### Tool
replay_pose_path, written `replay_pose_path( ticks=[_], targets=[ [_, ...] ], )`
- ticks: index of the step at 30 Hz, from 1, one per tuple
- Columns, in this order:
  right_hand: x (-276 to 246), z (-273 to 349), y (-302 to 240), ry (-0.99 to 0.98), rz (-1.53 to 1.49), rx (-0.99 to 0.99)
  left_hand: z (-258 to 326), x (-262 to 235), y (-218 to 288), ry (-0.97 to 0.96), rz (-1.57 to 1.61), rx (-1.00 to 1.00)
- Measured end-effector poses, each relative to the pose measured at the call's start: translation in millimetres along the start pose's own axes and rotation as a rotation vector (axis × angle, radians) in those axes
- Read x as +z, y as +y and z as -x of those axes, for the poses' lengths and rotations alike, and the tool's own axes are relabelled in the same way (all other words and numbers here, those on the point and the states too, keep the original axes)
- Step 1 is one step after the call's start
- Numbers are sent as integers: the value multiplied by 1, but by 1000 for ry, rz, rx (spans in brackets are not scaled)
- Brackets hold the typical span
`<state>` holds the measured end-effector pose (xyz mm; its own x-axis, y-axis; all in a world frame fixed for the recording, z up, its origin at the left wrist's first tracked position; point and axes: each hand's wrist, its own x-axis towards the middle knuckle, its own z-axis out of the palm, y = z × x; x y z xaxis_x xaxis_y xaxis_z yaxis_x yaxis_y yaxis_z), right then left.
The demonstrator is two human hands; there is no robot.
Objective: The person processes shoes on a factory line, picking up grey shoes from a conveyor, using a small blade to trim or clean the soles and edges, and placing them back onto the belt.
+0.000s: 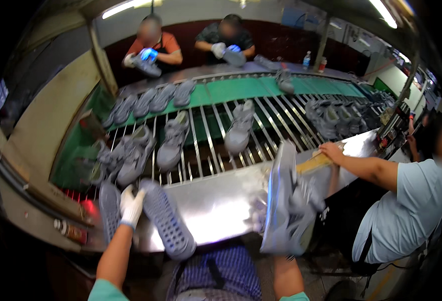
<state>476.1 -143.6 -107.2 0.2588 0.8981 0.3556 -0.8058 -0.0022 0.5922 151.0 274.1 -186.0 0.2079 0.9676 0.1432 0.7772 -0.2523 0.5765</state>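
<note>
My left hand point(131, 205), in a white glove, lies between two grey shoes turned sole-up on the steel table point(221, 200). One shoe point(109, 210) is on its left and the other point(168, 223) on its right. Whether the fingers grip either one is unclear. A grey sneaker point(286, 200) is held upright above the table's near edge, its pale sole facing left. My right forearm point(287, 273) rises into it from below, and the hand itself is hidden behind the shoe.
Beyond the table runs a conveyor of metal rods point(206, 145) and green belt point(231, 90) carrying several grey shoes. At right, a co-worker in light blue rests a hand point(331, 150) on a yellowish tool. Two people across the line hold shoes. Bottles point(307, 59) stand far back.
</note>
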Motion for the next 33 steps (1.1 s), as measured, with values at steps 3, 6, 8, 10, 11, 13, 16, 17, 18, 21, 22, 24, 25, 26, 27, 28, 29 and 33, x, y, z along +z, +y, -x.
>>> replay_pose_path(
  ticks=[3, 6, 8, 10, 11, 13, 16, 17, 18, 21, 22, 24, 25, 26, 27, 28, 29, 33],
  targets=[
    [-53, 48, 56, 431, 938, -232, -6, 17, 20, -82, -168, 223],
    [-97, 82, 92, 552, 1009, -256, -14, 7, 17, -250, 417, -33],
    [-110, 89, 102, 592, 1045, -246, -2, -2, 41, -480, 1231, -127],
    [-110, 83, 103, 609, 1115, -251, 47, -56, 127, -725, 1485, -102],
    [-112, 75, 106, 603, 1131, -226, 56, -67, 134, -775, 1467, -31],
    [-120, 63, 105, 602, 1156, -186, 88, -77, 147, -772, 1293, 147],
    [-129, 53, 106, 631, 1176, -157, 146, -82, 158, -805, 1138, 349],
    [-135, 53, 109, 641, 1173, -146, 164, -83, 157, -924, 1266, 306],
    [-142, 54, 110, 659, 1160, -135, 180, -73, 150, -848, 1262, 433],
    [-162, 60, 106, 719, 1118, -136, 193, -54, 119, -828, 804, 736],
    [-166, 63, 105, 734, 1104, -142, 194, -54, 118, -870, 872, 678],
    [-163, 82, 104, 803, 1082, -162, 195, -61, 120, -954, 1010, 557],
    [-157, 98, 104, 848, 1072, -178, 193, -61, 119, -989, 1039, 542],
    [-149, 113, 105, 894, 1091, -171, 191, -66, 121, -975, 1011, 586],
    [-139, 128, 110, 931, 1145, -145, 190, -72, 123, -961, 983, 629],
    [-129, 132, 117, 898, 1325, -82, 187, -73, 128, -947, 952, 677],
    [-134, 139, 109, 947, 1226, -56, 189, -68, 129, -937, 922, 668],
    [-129, 135, 109, 892, 1297, -56, 189, -69, 141, -880, 822, 757]
  ],
)
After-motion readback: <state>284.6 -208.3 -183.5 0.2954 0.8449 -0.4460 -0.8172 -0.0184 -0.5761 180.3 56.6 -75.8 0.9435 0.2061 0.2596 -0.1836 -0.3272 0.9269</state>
